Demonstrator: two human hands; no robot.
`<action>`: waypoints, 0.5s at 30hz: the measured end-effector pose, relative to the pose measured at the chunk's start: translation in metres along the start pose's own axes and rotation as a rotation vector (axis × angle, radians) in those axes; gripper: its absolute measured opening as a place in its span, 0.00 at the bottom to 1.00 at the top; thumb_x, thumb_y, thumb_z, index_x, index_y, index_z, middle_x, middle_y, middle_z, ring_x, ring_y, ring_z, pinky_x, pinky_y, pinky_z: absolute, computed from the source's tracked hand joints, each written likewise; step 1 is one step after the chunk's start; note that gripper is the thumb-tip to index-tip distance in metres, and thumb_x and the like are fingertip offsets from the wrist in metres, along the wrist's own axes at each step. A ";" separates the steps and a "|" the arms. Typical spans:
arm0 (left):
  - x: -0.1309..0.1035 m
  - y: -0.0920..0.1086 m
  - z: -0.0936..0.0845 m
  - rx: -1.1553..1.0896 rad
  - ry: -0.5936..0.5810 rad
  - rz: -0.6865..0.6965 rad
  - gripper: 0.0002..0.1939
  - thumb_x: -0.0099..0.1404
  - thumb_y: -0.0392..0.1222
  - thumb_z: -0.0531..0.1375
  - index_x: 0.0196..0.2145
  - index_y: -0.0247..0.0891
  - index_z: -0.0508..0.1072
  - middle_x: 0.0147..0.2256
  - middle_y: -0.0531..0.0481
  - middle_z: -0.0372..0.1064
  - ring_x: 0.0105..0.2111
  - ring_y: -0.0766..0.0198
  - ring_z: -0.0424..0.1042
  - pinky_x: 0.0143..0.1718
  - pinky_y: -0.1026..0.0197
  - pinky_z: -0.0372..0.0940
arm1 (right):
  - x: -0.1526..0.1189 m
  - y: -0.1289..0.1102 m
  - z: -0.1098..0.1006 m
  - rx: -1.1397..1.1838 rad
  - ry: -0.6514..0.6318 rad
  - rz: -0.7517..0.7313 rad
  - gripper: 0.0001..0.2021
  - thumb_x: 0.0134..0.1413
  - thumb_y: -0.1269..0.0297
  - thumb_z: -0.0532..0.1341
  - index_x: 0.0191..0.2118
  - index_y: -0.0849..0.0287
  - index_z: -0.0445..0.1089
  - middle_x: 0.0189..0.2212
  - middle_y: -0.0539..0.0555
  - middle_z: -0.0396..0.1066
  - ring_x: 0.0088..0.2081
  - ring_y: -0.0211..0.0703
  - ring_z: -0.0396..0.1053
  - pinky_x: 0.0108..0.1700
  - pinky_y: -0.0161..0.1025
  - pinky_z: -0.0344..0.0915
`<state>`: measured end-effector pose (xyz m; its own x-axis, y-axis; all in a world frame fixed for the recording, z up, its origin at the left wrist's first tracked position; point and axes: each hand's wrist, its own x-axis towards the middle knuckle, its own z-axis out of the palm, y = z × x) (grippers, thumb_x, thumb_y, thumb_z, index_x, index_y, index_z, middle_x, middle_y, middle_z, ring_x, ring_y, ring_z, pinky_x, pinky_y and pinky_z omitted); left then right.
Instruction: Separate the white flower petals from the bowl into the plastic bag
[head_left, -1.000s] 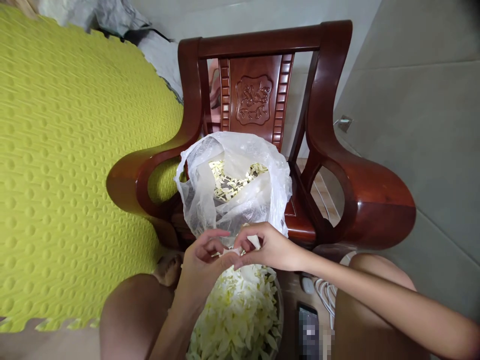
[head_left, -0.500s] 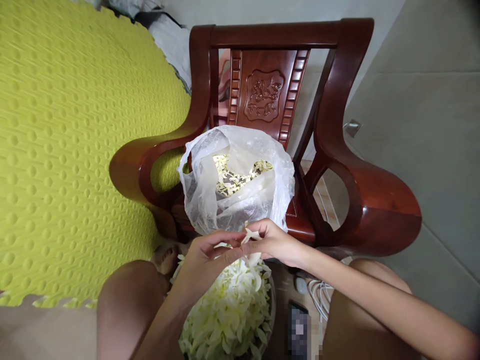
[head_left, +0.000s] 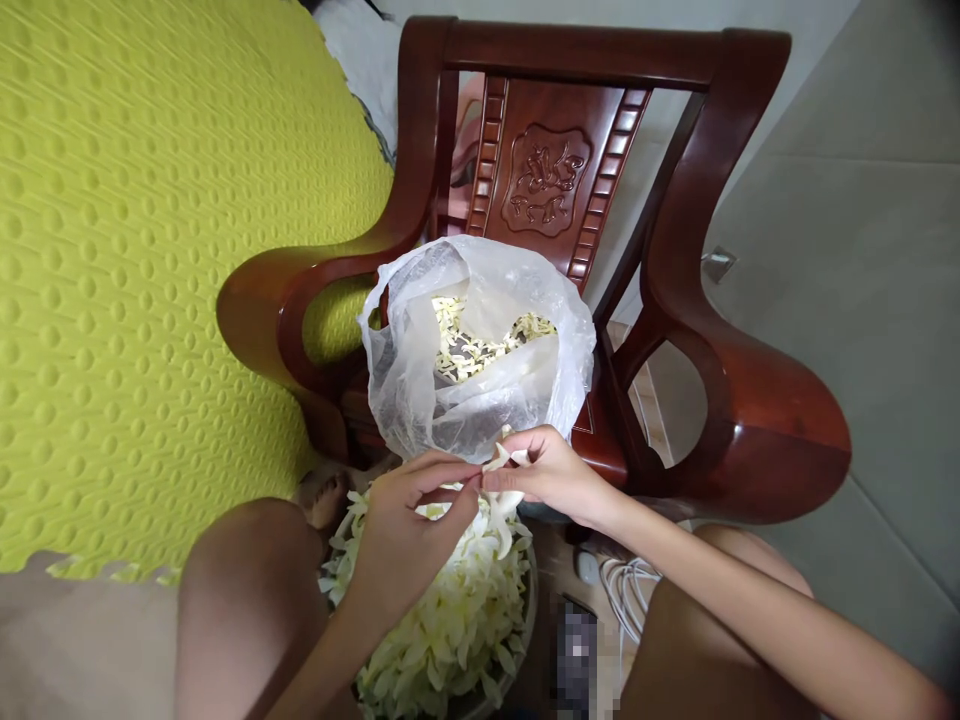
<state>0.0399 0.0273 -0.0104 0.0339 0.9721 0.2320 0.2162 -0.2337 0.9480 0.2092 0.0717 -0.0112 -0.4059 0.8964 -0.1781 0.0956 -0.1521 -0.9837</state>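
Observation:
Between my two hands is a white flower [head_left: 504, 512] with long petals. My right hand [head_left: 551, 475] pinches it between thumb and fingers. The fingertips of my left hand [head_left: 420, 510] are pinched together at the flower's near side, touching the right fingertips; what exactly they grip is too small to make out. Below both hands stands a round container [head_left: 532, 600] heaped with white-yellow flowers [head_left: 450, 620]. Just beyond the hands, a translucent plastic bag [head_left: 405, 385] lies open, with many small pale petals or buds [head_left: 476, 350] inside.
The bag sits on a dark red wooden chair [head_left: 600, 45] with wide curved arms. A yellow foam mat [head_left: 165, 250] stands at the left. On the floor at the right lie a white coiled cable [head_left: 630, 595], a white plug [head_left: 586, 567] and a blurred-out phone-like object [head_left: 576, 650].
The view has shifted slightly. Both hands stay together over the container, and the flower in the right hand has turned a little. My left fingertips have drawn closer together.

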 end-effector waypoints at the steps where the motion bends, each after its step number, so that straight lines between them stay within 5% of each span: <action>1: 0.000 0.000 0.001 0.020 0.011 0.001 0.08 0.56 0.35 0.61 0.28 0.40 0.82 0.29 0.50 0.76 0.28 0.63 0.74 0.29 0.67 0.69 | 0.001 0.001 0.001 -0.036 0.007 -0.034 0.18 0.35 0.55 0.75 0.19 0.62 0.70 0.17 0.43 0.56 0.21 0.29 0.51 0.21 0.31 0.47; 4: 0.001 -0.004 0.004 0.083 0.108 -0.034 0.07 0.53 0.36 0.61 0.25 0.39 0.80 0.25 0.51 0.76 0.27 0.62 0.73 0.29 0.65 0.69 | 0.004 0.006 0.003 -0.152 0.054 -0.157 0.21 0.38 0.54 0.74 0.17 0.61 0.65 0.18 0.44 0.58 0.23 0.31 0.53 0.25 0.32 0.51; 10: 0.020 -0.022 -0.005 -0.004 0.331 -0.360 0.05 0.49 0.39 0.63 0.24 0.37 0.80 0.22 0.51 0.76 0.25 0.61 0.73 0.28 0.65 0.67 | -0.003 0.010 0.010 -0.355 0.061 -0.465 0.21 0.49 0.56 0.70 0.19 0.59 0.59 0.19 0.44 0.59 0.24 0.33 0.55 0.28 0.34 0.53; 15: 0.036 -0.039 -0.020 -0.136 0.475 -0.417 0.09 0.47 0.41 0.63 0.27 0.35 0.79 0.23 0.50 0.76 0.27 0.59 0.76 0.30 0.62 0.70 | -0.011 0.001 0.009 -0.351 0.083 -0.563 0.21 0.54 0.58 0.67 0.20 0.58 0.56 0.19 0.45 0.57 0.24 0.34 0.54 0.27 0.34 0.52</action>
<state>0.0129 0.0710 -0.0342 -0.4683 0.8754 -0.1201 -0.0090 0.1311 0.9913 0.2059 0.0580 -0.0102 -0.4108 0.8303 0.3766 0.1855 0.4805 -0.8571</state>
